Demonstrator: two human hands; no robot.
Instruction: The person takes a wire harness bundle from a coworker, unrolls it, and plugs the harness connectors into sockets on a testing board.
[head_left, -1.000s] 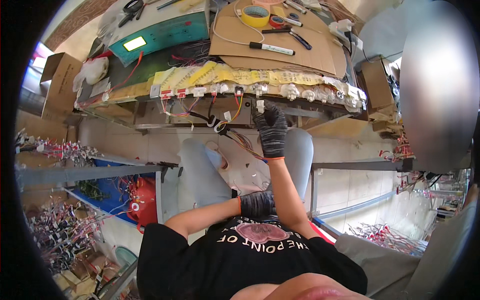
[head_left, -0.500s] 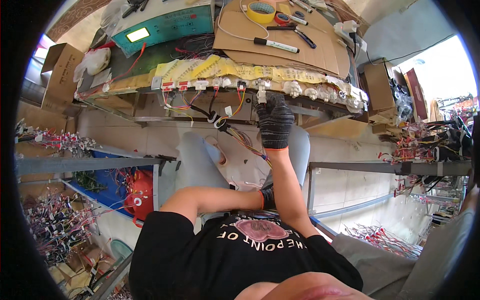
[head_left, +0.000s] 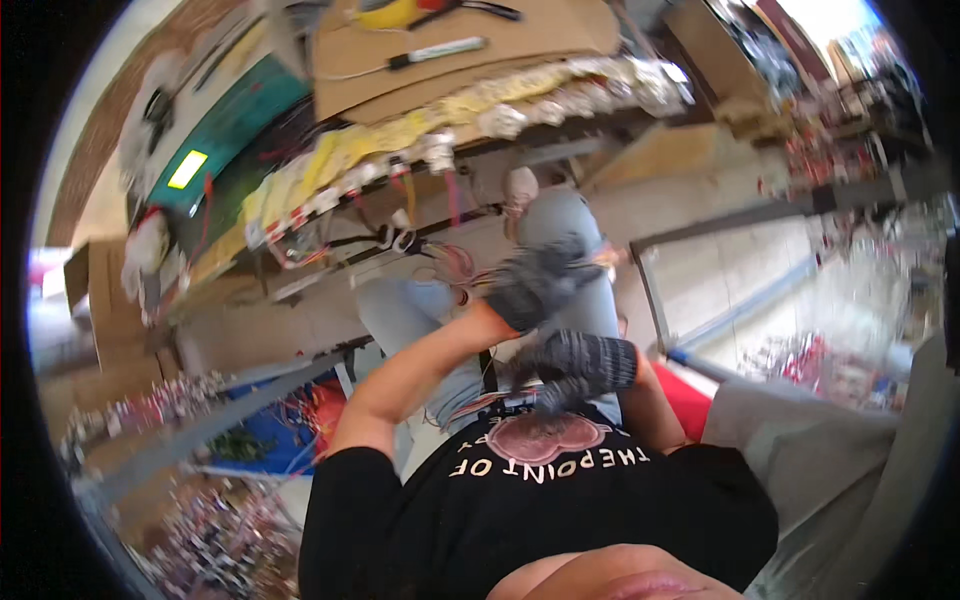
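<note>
My left hand (head_left: pixel 540 284), in a dark grey knit glove, is over my right thigh. Its fingers look closed, and coloured wire ends (head_left: pixel 603 260) show just past them, though motion blurs this. A bundle of coloured wires (head_left: pixel 455 264) runs from the connector row toward that hand. Close to my shirt, my right hand (head_left: pixel 590 365), gloved alike, is bent inward below the left one; its fingers are smeared and their hold is hidden. Along the bench's front edge runs a row of white connectors (head_left: pixel 437 150) on yellow-taped backing, with several wires plugged in.
A teal instrument with a lit display (head_left: pixel 187 170) stands at the bench's left. Cardboard (head_left: pixel 540 45) on the bench carries a marker (head_left: pixel 437 53). Metal rails (head_left: pixel 740 220) flank me, with heaps of wire harnesses (head_left: pixel 215 535) beside them. A blue tray (head_left: pixel 245 440) lies at left.
My right hand has drawn back from the connector row to my lap. My left hand has come up from my lap and forward. The whole view has tilted and blurred.
</note>
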